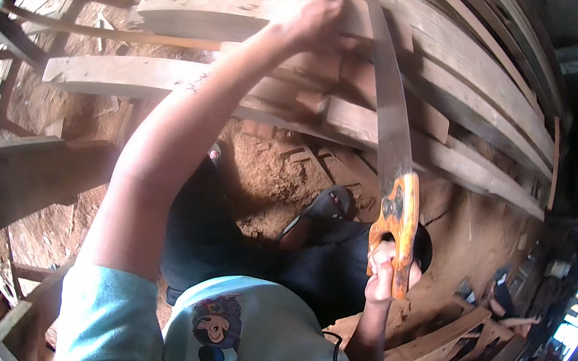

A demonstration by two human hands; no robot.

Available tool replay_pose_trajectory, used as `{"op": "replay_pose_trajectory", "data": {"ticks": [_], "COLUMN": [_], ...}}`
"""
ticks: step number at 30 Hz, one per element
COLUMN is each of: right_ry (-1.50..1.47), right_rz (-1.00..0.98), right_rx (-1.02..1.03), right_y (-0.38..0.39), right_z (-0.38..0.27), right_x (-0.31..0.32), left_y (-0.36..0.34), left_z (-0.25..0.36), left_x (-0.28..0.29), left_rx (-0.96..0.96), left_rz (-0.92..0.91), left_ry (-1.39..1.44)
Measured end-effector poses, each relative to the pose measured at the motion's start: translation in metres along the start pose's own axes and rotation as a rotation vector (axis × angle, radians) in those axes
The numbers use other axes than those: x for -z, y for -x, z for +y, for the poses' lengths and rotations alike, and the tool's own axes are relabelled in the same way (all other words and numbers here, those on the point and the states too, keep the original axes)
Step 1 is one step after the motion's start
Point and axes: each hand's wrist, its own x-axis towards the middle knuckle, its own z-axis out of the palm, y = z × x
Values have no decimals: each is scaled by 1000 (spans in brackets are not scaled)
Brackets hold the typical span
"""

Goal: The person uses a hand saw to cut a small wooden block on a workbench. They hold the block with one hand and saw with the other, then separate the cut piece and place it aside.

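Observation:
My right hand is wrapped round the worn orange handle of a handsaw. Its long steel blade points away from me, lying across a reddish-brown board. My left arm reaches out to the far side, and my left hand bears down beside the blade with its fingers bent over the board. The left fingertips are partly hidden. Long pale planks lie side by side beneath the board. A nearer wooden beam runs crosswise under the saw.
Sawdust and wood scraps cover the floor by my sandalled foot. Stacked timber lies at the lower right, with part of another person beyond it. Wooden frames stand at the left.

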Motion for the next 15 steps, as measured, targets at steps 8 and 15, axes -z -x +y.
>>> {"op": "replay_pose_trajectory", "data": {"ticks": [8,15], "right_ry": [-79,106], "right_rz": [72,-11], "right_rx": [-46,87], "right_y": [-111,-6], "right_z": [0,9], "right_x": [-89,-20], "left_y": [7,-3], "left_z": [2,-5], "left_x": [-1,3], "left_rx": [-65,-15], "left_rz": [38,48], "left_ry": [13,9]}}
